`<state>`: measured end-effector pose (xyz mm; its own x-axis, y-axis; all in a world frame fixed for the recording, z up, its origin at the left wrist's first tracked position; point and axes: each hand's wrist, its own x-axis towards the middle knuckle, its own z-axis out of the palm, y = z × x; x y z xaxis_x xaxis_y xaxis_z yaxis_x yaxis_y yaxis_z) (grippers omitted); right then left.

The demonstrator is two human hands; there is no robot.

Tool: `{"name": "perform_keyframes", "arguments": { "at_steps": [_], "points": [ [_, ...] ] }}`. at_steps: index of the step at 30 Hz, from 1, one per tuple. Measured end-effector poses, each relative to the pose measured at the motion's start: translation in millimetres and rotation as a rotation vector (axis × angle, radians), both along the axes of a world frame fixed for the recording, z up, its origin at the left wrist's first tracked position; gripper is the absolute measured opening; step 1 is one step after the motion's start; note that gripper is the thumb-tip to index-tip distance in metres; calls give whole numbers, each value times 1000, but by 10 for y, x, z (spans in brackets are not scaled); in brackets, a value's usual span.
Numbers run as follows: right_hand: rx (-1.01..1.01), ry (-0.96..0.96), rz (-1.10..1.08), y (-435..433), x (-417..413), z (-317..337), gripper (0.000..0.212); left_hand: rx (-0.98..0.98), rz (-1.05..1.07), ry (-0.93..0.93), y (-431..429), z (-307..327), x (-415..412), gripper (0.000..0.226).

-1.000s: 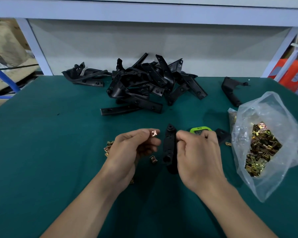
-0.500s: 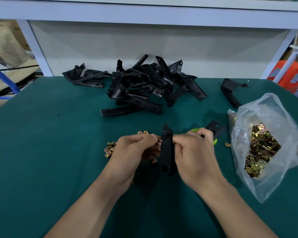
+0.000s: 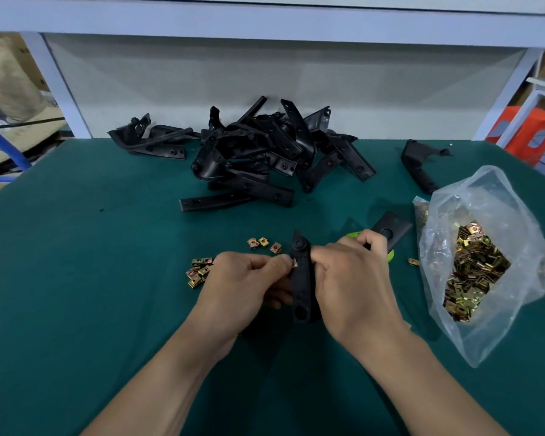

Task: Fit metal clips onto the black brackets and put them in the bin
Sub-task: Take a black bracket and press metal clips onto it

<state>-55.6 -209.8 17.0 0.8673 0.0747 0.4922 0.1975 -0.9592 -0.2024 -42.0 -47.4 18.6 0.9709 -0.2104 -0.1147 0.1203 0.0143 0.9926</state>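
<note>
Bracket pile (image 3: 265,155) at back, loose clips (image 3: 199,271) before it, clip bag (image 3: 485,265) right, possibly touching lone bracket (image 3: 417,165).

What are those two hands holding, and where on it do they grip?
The right hand grips a black bracket around its middle. The left hand pinches a small metal clip, mostly hidden, against the bracket's left edge.

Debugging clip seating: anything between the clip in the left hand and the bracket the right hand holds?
Nothing visible. The left hand pinches the clip right at the left edge of the bracket; the right hand grips it from the other side. Loose clips lie on the table beyond.
</note>
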Motion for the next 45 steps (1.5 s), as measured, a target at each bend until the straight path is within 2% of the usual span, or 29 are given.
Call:
{"name": "perform_keyframes", "arguments": {
  "at_steps": [8, 14, 18, 23, 25, 28, 29, 31, 33, 37, 40, 42, 45],
  "points": [
    [-118, -4, 46, 61, -49, 40, 41, 20, -21, -82, 56, 32, 27, 31],
    [-124, 8, 64, 100, -92, 24, 39, 76, -89, -163, 111, 74, 35, 36],
    [-113, 12, 98, 94, -139, 14, 38, 95, -204, -178, 198, 81, 77, 35],
    [-63, -48, 157, 192, -192, 9, 31, 167, -374, -97, 368, 131, 143, 27],
    [-27, -52, 136, 176, -166, 52, 31, 102, -311, -73, 310, 136, 114, 30],
    [-40, -41, 17, 96, -92, 143, 33, -6, -36, -4, 32, 113, 50, 37],
    [-29, -40, -21, 76, -89, 153, 31, 41, 42, -36, -74, 91, 6, 40],
    [-16, -20, -59, 55, -105, 142, 30, 235, 140, -219, -221, 24, -126, 37],
    [-38, 21, -49, 41, -115, 117, 32, 323, 218, -356, -296, 24, -251, 12],
    [-49, 42, -50, 63, -69, 95, 39, 408, 282, -348, -341, -38, -270, 17],
    [-67, 47, -62, 96, -45, 54, 32, 447, 278, -330, -317, -75, -231, 38],
    [-96, 47, -51, 104, -38, 48, 29, 470, 270, -375, -289, -80, -212, 45],
    [-124, 56, -35, 112, -36, 36, 28, 522, 245, -444, -236, -93, -178, 40]
  ]
}}
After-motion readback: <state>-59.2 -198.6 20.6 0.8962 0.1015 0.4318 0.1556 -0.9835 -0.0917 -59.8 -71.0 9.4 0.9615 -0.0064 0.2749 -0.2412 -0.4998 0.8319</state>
